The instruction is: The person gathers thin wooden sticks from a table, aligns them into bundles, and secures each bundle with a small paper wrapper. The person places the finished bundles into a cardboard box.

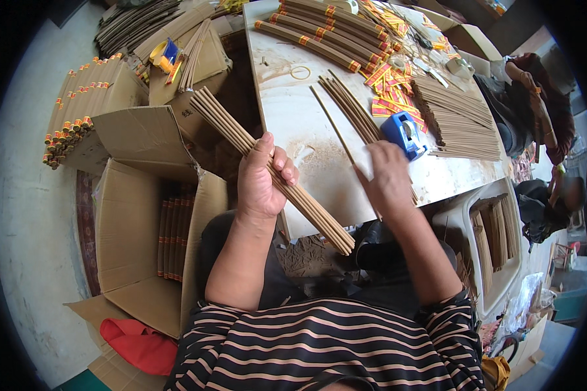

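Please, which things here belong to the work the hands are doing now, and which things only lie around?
In use:
left hand gripping a bundle of sticks
right hand resting on loose sticks on the table
blue tape dispenser beside the right hand

Lying about:
open cardboard box with packed rolls
wrapped rolls at the table's far end
red and yellow labels
red cloth

pale concrete floor, worn white table
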`<state>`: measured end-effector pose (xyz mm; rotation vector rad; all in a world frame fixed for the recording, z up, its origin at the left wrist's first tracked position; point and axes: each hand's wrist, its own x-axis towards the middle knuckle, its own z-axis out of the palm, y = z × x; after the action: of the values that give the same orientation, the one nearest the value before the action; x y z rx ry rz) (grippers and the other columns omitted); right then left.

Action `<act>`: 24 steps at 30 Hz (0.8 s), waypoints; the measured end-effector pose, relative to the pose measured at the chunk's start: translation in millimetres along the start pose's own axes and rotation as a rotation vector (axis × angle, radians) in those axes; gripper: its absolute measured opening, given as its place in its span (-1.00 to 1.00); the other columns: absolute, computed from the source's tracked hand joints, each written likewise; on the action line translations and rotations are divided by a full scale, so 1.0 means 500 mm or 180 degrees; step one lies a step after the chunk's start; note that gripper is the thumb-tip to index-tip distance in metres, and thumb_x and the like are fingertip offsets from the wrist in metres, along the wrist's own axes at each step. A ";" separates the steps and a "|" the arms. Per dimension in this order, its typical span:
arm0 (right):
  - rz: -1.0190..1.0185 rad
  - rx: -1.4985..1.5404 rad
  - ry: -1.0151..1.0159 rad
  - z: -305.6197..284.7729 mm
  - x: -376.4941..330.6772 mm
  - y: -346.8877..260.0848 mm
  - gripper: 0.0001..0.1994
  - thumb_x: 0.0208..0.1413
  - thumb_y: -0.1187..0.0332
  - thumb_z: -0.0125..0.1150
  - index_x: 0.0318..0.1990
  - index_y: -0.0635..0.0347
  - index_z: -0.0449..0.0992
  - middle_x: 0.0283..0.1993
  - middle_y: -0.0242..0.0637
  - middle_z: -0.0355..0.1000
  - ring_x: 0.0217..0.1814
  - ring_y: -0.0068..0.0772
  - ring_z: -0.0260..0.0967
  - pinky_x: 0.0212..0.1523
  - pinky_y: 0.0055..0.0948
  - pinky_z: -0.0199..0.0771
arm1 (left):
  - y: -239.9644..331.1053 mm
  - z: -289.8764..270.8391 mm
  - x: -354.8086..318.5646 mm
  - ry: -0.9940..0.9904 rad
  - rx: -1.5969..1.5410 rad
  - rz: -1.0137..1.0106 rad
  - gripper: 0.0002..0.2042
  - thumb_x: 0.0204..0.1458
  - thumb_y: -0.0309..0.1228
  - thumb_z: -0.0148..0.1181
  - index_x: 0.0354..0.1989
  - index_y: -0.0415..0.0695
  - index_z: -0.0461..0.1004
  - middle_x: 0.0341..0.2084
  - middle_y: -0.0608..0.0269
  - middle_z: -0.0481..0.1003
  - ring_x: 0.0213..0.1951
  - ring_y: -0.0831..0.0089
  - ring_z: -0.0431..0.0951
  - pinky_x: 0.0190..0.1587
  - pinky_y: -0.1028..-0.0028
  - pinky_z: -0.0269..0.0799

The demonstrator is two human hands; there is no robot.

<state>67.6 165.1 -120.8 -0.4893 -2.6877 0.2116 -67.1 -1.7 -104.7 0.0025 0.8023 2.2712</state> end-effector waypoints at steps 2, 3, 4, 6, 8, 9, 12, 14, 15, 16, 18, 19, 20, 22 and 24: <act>-0.0464 -0.0164 -0.0538 0.014 -0.028 -0.043 -0.61 -0.01 0.27 0.12 0.00 0.16 0.31 0.07 -0.11 0.22 0.22 -0.06 0.04 0.23 -0.14 -0.01 | -0.003 0.003 0.002 -0.0004 0.0033 -0.0008 -0.66 0.05 -0.22 0.10 -0.70 0.03 0.17 -0.79 0.44 0.22 -0.74 0.61 0.25 -0.71 0.61 0.20; -0.0669 -0.0044 -0.0777 0.031 -0.043 -0.029 -0.58 -0.02 0.30 0.09 0.04 0.14 0.28 0.13 -0.11 0.17 0.31 -0.05 -0.08 0.29 -0.08 -0.17 | -0.001 0.005 0.002 -0.0009 0.0046 0.0001 -0.66 0.05 -0.22 0.09 -0.70 0.04 0.17 -0.79 0.44 0.22 -0.74 0.62 0.25 -0.71 0.61 0.20; -0.0831 -0.0621 -0.0567 0.069 -0.054 0.010 -0.59 -0.06 0.39 0.06 0.03 0.14 0.30 0.12 -0.09 0.18 0.30 -0.04 -0.06 0.29 -0.06 -0.19 | 0.000 0.007 0.000 -0.0028 0.0048 -0.0040 -0.66 0.05 -0.22 0.09 -0.70 0.03 0.17 -0.79 0.44 0.22 -0.74 0.62 0.24 -0.71 0.61 0.20; -0.0196 -0.0710 -0.0478 0.046 -0.031 0.033 -0.61 -0.09 0.47 0.00 0.00 0.16 0.34 0.11 -0.04 0.18 0.29 -0.02 -0.05 0.29 -0.08 -0.17 | 0.004 0.002 -0.004 -0.0020 0.0040 -0.0073 -0.66 0.06 -0.22 0.09 -0.70 0.03 0.17 -0.79 0.44 0.22 -0.75 0.61 0.24 -0.71 0.60 0.20; -0.0041 -0.0621 -0.0146 0.033 -0.014 0.067 -0.66 -0.08 0.51 -0.03 -0.07 0.25 0.38 0.10 0.02 0.20 0.27 0.06 -0.03 0.28 -0.09 -0.13 | 0.004 0.000 -0.006 -0.0129 0.0030 -0.0158 -0.67 0.06 -0.22 0.08 -0.69 0.03 0.18 -0.79 0.44 0.23 -0.74 0.61 0.25 -0.72 0.59 0.20; -0.0052 -0.0634 -0.0168 0.030 -0.012 0.069 -0.68 -0.10 0.50 -0.02 -0.10 0.25 0.39 0.11 0.00 0.19 0.27 0.06 -0.03 0.28 -0.11 -0.12 | 0.002 0.003 -0.009 -0.0160 0.0038 -0.0193 -0.68 0.06 -0.23 0.08 -0.69 0.03 0.19 -0.79 0.44 0.23 -0.74 0.61 0.25 -0.72 0.59 0.20; -0.0335 -0.0271 0.0066 0.015 -0.008 0.032 -0.73 -0.08 0.53 0.07 -0.15 0.28 0.43 0.08 -0.03 0.23 0.24 0.01 0.04 0.22 -0.17 0.05 | -0.006 0.006 -0.011 -0.0210 0.0063 -0.0310 -0.69 0.05 -0.23 0.09 -0.68 0.01 0.21 -0.79 0.43 0.22 -0.74 0.59 0.27 -0.71 0.58 0.21; -0.0337 0.0572 0.0100 0.000 -0.012 -0.031 -0.73 -0.05 0.45 0.17 -0.14 0.29 0.43 0.02 -0.05 0.29 0.12 0.01 0.18 0.12 -0.20 0.20 | -0.013 0.005 -0.010 -0.0187 0.0114 -0.0356 -0.69 0.04 -0.23 0.10 -0.68 0.00 0.21 -0.79 0.43 0.22 -0.73 0.59 0.27 -0.70 0.57 0.21; -0.0060 0.1522 -0.0120 0.004 -0.028 -0.057 -0.69 0.00 0.38 0.18 -0.09 0.29 0.40 -0.01 -0.07 0.32 0.08 -0.06 0.24 0.08 -0.28 0.26 | -0.017 0.001 -0.007 -0.0236 0.0002 -0.0425 -0.75 0.03 -0.28 0.11 -0.63 0.00 0.26 -0.78 0.40 0.24 -0.73 0.52 0.31 -0.70 0.50 0.22; 0.0571 0.2540 -0.0856 -0.025 -0.034 -0.100 -0.63 0.03 0.30 0.19 -0.04 0.29 0.36 -0.07 -0.09 0.36 0.03 -0.14 0.29 0.02 -0.37 0.29 | -0.019 0.002 -0.010 -0.0261 0.0034 -0.0449 -0.73 0.03 -0.27 0.11 -0.65 -0.01 0.25 -0.78 0.41 0.23 -0.73 0.54 0.29 -0.70 0.52 0.22; 0.1313 0.4306 -0.2282 -0.049 -0.033 -0.154 -0.62 0.02 0.22 0.20 -0.18 0.41 0.36 -0.35 -0.18 0.42 -0.37 -0.36 0.40 -0.31 -0.44 0.42 | -0.027 0.017 -0.019 -0.0331 0.0104 -0.0512 -0.68 0.02 -0.23 0.12 -0.69 -0.01 0.22 -0.79 0.42 0.22 -0.74 0.58 0.27 -0.71 0.56 0.22; 0.1626 0.4538 -0.2864 -0.051 -0.032 -0.159 -0.64 0.02 0.23 0.21 -0.25 0.40 0.35 -0.42 -0.22 0.42 -0.42 -0.36 0.40 -0.38 -0.42 0.41 | -0.029 0.012 -0.018 -0.0554 -0.0116 -0.0661 -0.73 0.00 -0.27 0.14 -0.65 -0.03 0.25 -0.78 0.41 0.25 -0.74 0.56 0.30 -0.70 0.57 0.26; 0.1925 0.4752 -0.3480 -0.049 -0.032 -0.162 -0.66 0.01 0.23 0.21 -0.31 0.40 0.34 -0.48 -0.27 0.41 -0.48 -0.35 0.40 -0.45 -0.40 0.41 | -0.028 0.012 -0.019 -0.0573 -0.0062 -0.0578 -0.74 0.00 -0.28 0.15 -0.64 -0.03 0.27 -0.77 0.40 0.26 -0.73 0.56 0.31 -0.70 0.58 0.27; 0.1600 0.3853 -0.2862 -0.037 -0.041 -0.162 -0.70 0.02 0.24 0.19 -0.40 0.33 0.31 -0.59 -0.31 0.36 -0.57 -0.33 0.37 -0.53 -0.36 0.37 | -0.024 0.018 -0.017 -0.0615 0.0046 -0.0415 -0.78 -0.02 -0.31 0.17 -0.60 -0.04 0.29 -0.76 0.39 0.29 -0.72 0.55 0.34 -0.69 0.59 0.30; 0.1082 0.2419 -0.1995 -0.021 -0.058 -0.165 -0.70 0.00 0.23 0.22 -0.40 0.30 0.32 -0.61 -0.37 0.34 -0.59 -0.38 0.36 -0.55 -0.40 0.34 | -0.020 0.022 -0.006 -0.0058 0.0485 0.0066 -0.81 -0.03 -0.34 0.19 -0.58 -0.03 0.32 -0.74 0.39 0.31 -0.71 0.55 0.35 -0.65 0.54 0.32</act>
<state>71.7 78.7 -103.7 -0.6971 -2.7431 1.6356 -56.3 7.8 -100.6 0.1024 0.9678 2.2206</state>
